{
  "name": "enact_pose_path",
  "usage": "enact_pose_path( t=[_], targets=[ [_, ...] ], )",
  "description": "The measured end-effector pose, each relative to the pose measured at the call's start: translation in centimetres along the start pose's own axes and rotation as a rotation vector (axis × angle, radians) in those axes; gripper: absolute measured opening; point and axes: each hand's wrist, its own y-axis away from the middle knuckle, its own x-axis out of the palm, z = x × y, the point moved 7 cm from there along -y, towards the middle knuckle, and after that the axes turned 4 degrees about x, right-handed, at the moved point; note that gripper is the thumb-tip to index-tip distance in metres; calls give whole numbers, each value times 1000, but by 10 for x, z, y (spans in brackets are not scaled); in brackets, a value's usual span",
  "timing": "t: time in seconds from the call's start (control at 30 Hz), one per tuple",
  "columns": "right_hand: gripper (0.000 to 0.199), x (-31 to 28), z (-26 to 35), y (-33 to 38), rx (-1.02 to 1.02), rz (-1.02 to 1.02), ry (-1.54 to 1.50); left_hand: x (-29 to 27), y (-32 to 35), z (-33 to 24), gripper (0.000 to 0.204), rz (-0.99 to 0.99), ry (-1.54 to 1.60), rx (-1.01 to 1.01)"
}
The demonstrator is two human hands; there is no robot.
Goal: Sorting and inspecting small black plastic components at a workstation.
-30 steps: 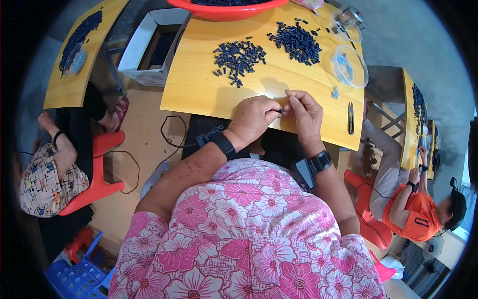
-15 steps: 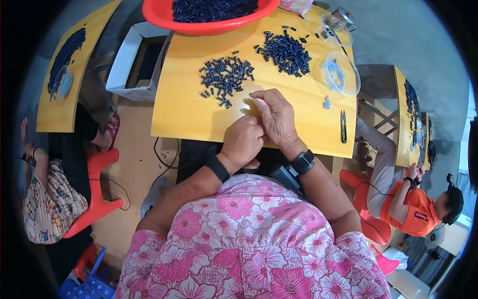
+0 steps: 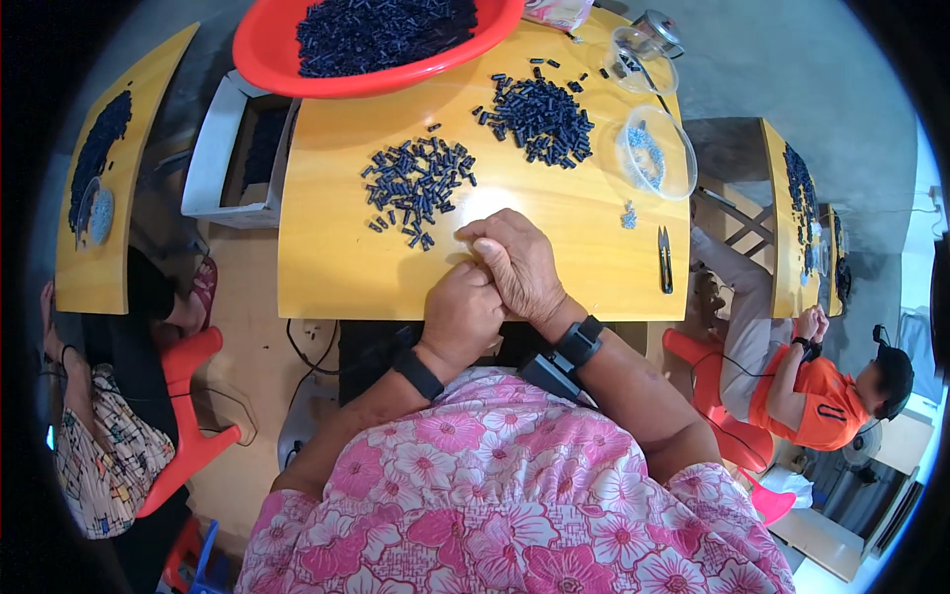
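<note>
My left hand [image 3: 461, 312] is closed in a fist at the near edge of the yellow table [image 3: 341, 282]. Against it presses my right hand [image 3: 517, 259], its fingers bent and thumb folded over. Whatever lies between the fingers is hidden. Just beyond the hands is a loose pile of small dark cylindrical pieces [image 3: 416, 183]. A denser heap of the same dark pieces [image 3: 539, 117] lies farther back. To the right are a tiny cluster of pale, shiny parts [image 3: 628, 215] and black thread snips [image 3: 665, 260].
A red basin [image 3: 386, 87] full of dark pieces stands at the back left. Clear plastic bowls [image 3: 690, 163] line the right side. A white box [image 3: 213, 158] sits left of the table. Other people work at tables on both sides, one in an orange shirt [image 3: 821, 401].
The view has shifted, so the table and its contents sit lower and farther left. My hands stay pressed together, the right thumb now folded lower over the left hand.
</note>
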Motion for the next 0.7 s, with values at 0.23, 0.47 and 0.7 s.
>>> enact_pose_path(
  t=[0.23,0.47,0.7],
  targets=[
    [36,4,-2,0,-11,46,-16,-8,-6,-7,13,-25,-11,-18],
    [42,4,-3,-2,-40,44,-18,-4,-4,-3,10,-12,-12,-48],
    [38,3,-1,1,-60,44,1,-4,-3,-3,8,-35,13,-57]
  ],
)
